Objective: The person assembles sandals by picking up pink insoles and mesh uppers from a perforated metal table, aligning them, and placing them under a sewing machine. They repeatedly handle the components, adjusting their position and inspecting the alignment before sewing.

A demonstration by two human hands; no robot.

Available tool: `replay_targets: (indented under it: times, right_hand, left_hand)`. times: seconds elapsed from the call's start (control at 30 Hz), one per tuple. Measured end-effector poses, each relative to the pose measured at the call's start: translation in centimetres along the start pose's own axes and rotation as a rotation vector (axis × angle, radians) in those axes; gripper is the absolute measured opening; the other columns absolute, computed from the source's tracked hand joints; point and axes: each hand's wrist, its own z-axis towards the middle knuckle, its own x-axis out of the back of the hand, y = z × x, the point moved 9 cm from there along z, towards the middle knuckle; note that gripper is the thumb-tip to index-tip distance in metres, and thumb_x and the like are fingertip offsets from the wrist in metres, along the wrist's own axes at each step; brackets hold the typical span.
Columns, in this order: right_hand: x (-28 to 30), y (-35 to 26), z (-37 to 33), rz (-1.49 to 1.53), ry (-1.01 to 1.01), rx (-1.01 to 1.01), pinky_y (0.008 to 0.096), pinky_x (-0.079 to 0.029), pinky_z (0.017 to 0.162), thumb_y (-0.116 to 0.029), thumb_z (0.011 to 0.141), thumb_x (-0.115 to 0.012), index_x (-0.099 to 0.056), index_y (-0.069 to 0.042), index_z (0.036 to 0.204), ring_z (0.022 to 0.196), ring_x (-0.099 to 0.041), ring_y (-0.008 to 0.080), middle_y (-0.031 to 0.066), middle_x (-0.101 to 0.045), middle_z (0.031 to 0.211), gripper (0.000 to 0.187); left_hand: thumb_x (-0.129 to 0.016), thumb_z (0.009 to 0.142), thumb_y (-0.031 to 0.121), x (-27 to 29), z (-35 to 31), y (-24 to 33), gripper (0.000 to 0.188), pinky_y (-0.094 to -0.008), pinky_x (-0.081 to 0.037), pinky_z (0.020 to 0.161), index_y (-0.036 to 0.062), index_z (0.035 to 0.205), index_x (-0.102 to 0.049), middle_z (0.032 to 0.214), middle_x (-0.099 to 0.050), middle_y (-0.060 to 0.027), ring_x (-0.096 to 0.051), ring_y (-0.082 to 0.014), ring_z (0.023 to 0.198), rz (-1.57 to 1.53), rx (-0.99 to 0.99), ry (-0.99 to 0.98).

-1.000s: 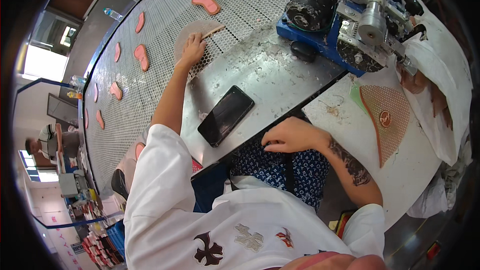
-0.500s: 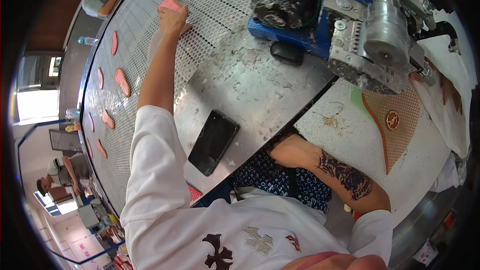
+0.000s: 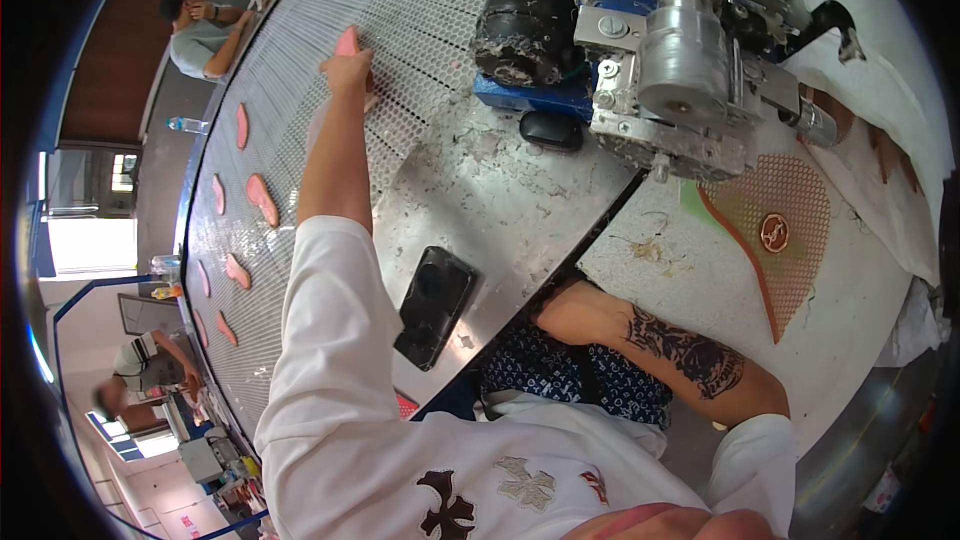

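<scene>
Left hand [image 3: 348, 72] outstretched, right hand [image 3: 578, 313] low

Bright window [image 3: 92, 246], grey floor [image 3: 160, 175]

The left hand [image 3: 347, 72] partly hides a pink piece [image 3: 348, 42]; the right hand's [image 3: 578, 314] fingertips are hidden near the bench [image 3: 500, 210]; the upper edge crops the machine [image 3: 682, 60].
</scene>
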Motion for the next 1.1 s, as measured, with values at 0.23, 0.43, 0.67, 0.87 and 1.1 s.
replay_targets:
  times: [0.23, 0.43, 0.67, 0.87, 1.1]
  right_hand:
    - [1.7, -0.3, -0.6, -0.012, -0.027, 0.028, 0.0420, -0.056, 0.067, -0.011, 0.074, -0.063, -0.073, 0.000, 0.080, 0.080, -0.071, 0.0330, 0.0164, -0.072, 0.084, 0.016]
    - [0.9, 0.2, -0.3, -0.039, -0.012, 0.025, 0.0428, -0.056, 0.068, -0.011, 0.074, -0.063, -0.073, 0.001, 0.081, 0.080, -0.071, 0.0342, 0.0179, -0.072, 0.084, 0.017]
    - [0.4, 1.2, -0.5, -0.109, -0.018, 0.002, 0.0418, -0.056, 0.070, -0.009, 0.074, -0.063, -0.074, 0.000, 0.083, 0.083, -0.071, 0.0329, 0.0175, -0.072, 0.087, 0.017]
    - [0.0, 1.0, -0.1, -0.154, -0.100, -0.048, 0.0410, -0.056, 0.073, -0.010, 0.075, -0.064, -0.074, -0.002, 0.087, 0.084, -0.071, 0.0318, 0.0161, -0.072, 0.089, 0.018]
    - [-1.3, 1.9, -0.3, -0.156, -0.213, -0.111, 0.0421, -0.056, 0.075, -0.016, 0.078, -0.064, -0.073, -0.003, 0.090, 0.085, -0.070, 0.0329, 0.0158, -0.072, 0.089, 0.020]
  left_hand:
    - [-0.074, 0.075, 0.040, 8.3, -6.6, 5.6, 0.063, -0.0343, -0.050, 0.056, -0.0155, 0.098, -0.055, 0.076, -0.068, -0.0228, -0.063, -0.0253, 0.060, 0.050, -0.265, -0.059]
    - [-0.069, 0.085, 0.032, 12.5, -9.5, 1.7, 0.038, -0.0252, -0.035, 0.037, 0.0025, 0.069, -0.051, 0.053, -0.056, -0.0073, -0.046, -0.0125, 0.038, -0.259, -0.256, -0.204]
    - [-0.071, 0.077, 0.039, 19.0, -14.1, 6.8, 0.074, -0.0433, -0.053, 0.073, -0.0104, 0.125, -0.043, 0.095, -0.068, -0.0211, -0.067, -0.0370, 0.076, 0.044, -0.594, 0.423]
    - [-0.068, 0.080, 0.029, 14.1, -11.7, -2.1, 0.058, -0.0440, -0.050, 0.083, 0.0054, 0.130, -0.050, 0.096, -0.069, -0.0210, -0.067, -0.0374, 0.095, 0.631, -0.648, -0.232]
    - [-0.077, 0.083, 0.028, 9.5, -16.3, -8.1, 0.047, -0.0395, -0.046, 0.088, 0.0018, 0.114, -0.054, 0.107, -0.059, -0.0190, -0.058, -0.0350, 0.101, 0.357, -0.812, -0.482]
